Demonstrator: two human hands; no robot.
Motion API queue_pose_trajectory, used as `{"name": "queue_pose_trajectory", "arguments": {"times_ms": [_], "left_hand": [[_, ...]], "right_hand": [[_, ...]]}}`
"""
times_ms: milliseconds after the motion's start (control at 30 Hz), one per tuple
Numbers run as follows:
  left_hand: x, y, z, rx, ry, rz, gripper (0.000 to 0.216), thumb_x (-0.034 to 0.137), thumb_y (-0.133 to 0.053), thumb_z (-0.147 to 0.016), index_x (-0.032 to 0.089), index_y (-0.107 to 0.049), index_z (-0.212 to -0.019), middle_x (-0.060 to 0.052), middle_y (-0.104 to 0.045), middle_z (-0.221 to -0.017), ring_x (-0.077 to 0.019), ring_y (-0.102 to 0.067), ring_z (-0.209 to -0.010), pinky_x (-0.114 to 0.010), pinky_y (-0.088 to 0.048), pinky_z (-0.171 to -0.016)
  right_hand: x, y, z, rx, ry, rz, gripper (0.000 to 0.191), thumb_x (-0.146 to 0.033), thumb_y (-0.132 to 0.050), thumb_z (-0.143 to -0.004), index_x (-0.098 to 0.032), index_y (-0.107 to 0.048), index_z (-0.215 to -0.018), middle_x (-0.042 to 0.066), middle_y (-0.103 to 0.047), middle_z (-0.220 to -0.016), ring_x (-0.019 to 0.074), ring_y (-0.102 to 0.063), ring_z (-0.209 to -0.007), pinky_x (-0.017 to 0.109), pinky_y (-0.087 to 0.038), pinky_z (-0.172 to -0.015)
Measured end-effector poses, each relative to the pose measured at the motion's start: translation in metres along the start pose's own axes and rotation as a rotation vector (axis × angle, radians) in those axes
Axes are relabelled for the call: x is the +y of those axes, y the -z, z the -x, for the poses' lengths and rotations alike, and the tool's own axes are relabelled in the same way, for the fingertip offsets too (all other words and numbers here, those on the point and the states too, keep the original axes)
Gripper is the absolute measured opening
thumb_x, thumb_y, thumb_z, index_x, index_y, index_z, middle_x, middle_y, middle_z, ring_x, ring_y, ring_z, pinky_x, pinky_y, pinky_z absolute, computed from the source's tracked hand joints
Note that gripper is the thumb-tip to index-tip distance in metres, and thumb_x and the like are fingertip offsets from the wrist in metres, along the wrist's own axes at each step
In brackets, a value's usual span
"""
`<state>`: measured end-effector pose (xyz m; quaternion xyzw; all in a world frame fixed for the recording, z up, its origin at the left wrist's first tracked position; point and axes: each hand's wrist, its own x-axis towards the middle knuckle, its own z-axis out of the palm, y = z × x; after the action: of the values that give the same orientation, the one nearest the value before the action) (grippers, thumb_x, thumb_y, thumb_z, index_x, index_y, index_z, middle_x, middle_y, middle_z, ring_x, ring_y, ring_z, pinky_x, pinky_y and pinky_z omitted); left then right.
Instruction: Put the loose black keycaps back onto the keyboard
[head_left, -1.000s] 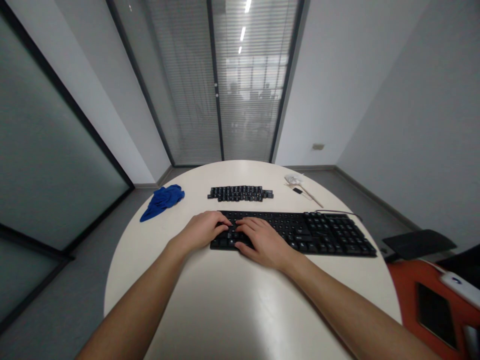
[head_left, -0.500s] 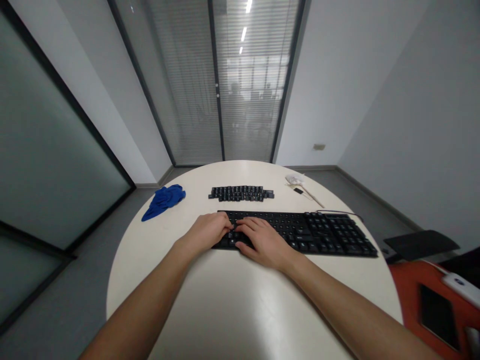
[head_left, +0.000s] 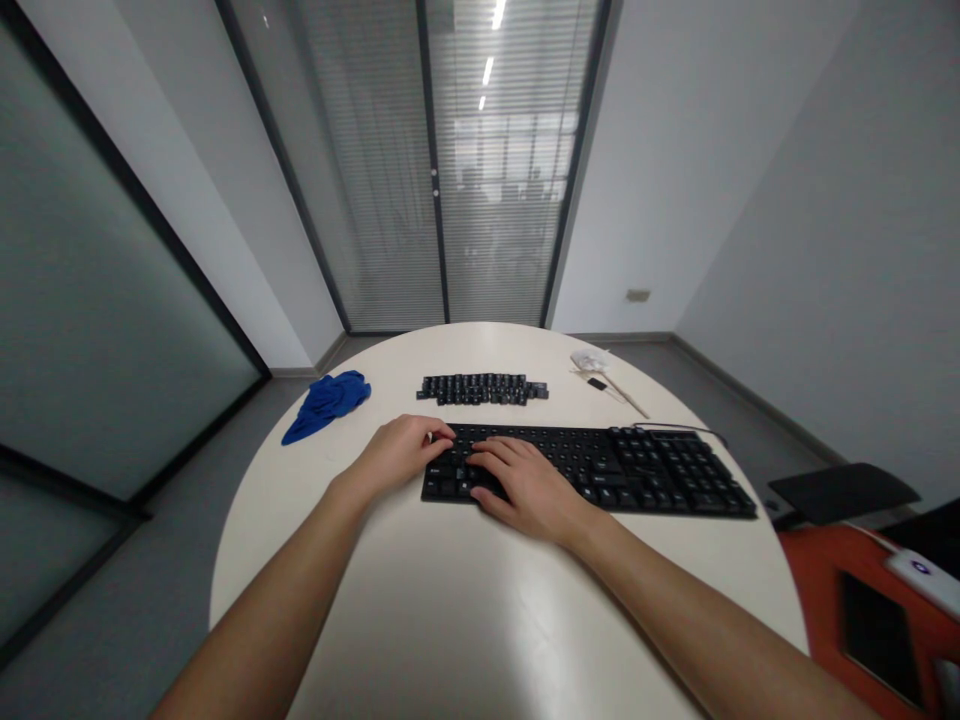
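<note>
A black keyboard (head_left: pixel 660 470) lies across the table, with keycaps on its right part and bare key posts over much of its middle. At its left end my left hand (head_left: pixel 394 455) has thumb and forefinger tips pinched together by the upper left corner; anything between them is too small to make out. My right hand (head_left: pixel 525 490) rests palm down over the left half of the keyboard, fingers stretched and thumb apart, holding nothing. Beyond the keyboard, loose black keycaps (head_left: pixel 480 389) are laid out in rows.
On the round white table (head_left: pixel 450 610) a crumpled blue cloth (head_left: pixel 330 403) lies at left. At right back are a thin stick (head_left: pixel 626 391), a clear plastic wrapper (head_left: pixel 591 359) and a small black piece (head_left: pixel 597 383). An orange chair (head_left: pixel 817 575) holding a dark phone-like slab (head_left: pixel 881 635) stands at right.
My left hand has drawn back left and slightly away from me, uncovering the keyboard's lower left keys. My right hand has barely moved.
</note>
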<state>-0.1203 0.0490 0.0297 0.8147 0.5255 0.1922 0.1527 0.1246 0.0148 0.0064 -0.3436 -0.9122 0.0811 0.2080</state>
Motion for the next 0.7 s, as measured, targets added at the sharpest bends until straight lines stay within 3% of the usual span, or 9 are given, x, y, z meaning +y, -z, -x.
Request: {"name": "queue_pose_trajectory", "arguments": {"times_ms": [167,400,500,600,700], "left_hand": [[-0.007,-0.003,-0.001,0.136,0.042,-0.099,0.02,0.031,-0.06,-0.093,0.026,-0.076,-0.103,-0.002,-0.076,-0.104,-0.0211,-0.068,-0.085,-0.029,-0.046,-0.071],[-0.032,-0.016,-0.003,0.369,0.156,-0.19,0.019,0.029,-0.056,-0.095,0.023,-0.073,-0.1,-0.004,-0.074,-0.098,-0.0215,-0.067,-0.085,-0.03,-0.048,-0.072],[-0.041,-0.025,-0.006,0.374,0.121,-0.188,0.02,0.029,-0.055,-0.097,0.022,-0.072,-0.104,-0.005,-0.073,-0.104,-0.0225,-0.067,-0.09,-0.033,-0.052,-0.077],[-0.047,-0.035,-0.014,0.371,0.053,-0.188,0.026,0.025,-0.05,-0.099,0.022,-0.07,-0.115,-0.007,-0.071,-0.117,-0.0261,-0.062,-0.111,-0.037,-0.052,-0.091],[-0.055,-0.044,-0.023,0.34,-0.033,-0.176,0.04,0.014,-0.045,-0.098,0.024,-0.062,-0.133,-0.004,-0.063,-0.137,-0.0237,-0.054,-0.125,-0.039,-0.047,-0.106]], "right_hand": [[-0.001,0.001,0.001,-0.005,0.002,0.006,0.04,-0.038,-0.055,-0.099,-0.025,-0.06,-0.136,0.009,-0.058,-0.14,0.0283,-0.05,-0.131,0.049,-0.039,-0.11],[0.001,-0.002,0.001,-0.011,0.001,0.023,0.04,-0.04,-0.052,-0.1,-0.025,-0.061,-0.137,0.009,-0.058,-0.141,0.0284,-0.048,-0.132,0.049,-0.039,-0.111],[0.001,-0.002,0.001,-0.012,-0.003,0.031,0.04,-0.04,-0.052,-0.1,-0.023,-0.061,-0.136,0.01,-0.058,-0.141,0.0285,-0.048,-0.133,0.049,-0.039,-0.111],[0.0,-0.002,0.001,-0.004,-0.002,0.026,0.039,-0.04,-0.053,-0.1,-0.023,-0.062,-0.134,0.01,-0.059,-0.14,0.0282,-0.049,-0.132,0.048,-0.039,-0.111],[-0.001,-0.001,0.0,-0.003,0.0,0.019,0.039,-0.039,-0.053,-0.1,-0.022,-0.062,-0.133,0.01,-0.06,-0.139,0.0279,-0.05,-0.131,0.048,-0.039,-0.111]]}}
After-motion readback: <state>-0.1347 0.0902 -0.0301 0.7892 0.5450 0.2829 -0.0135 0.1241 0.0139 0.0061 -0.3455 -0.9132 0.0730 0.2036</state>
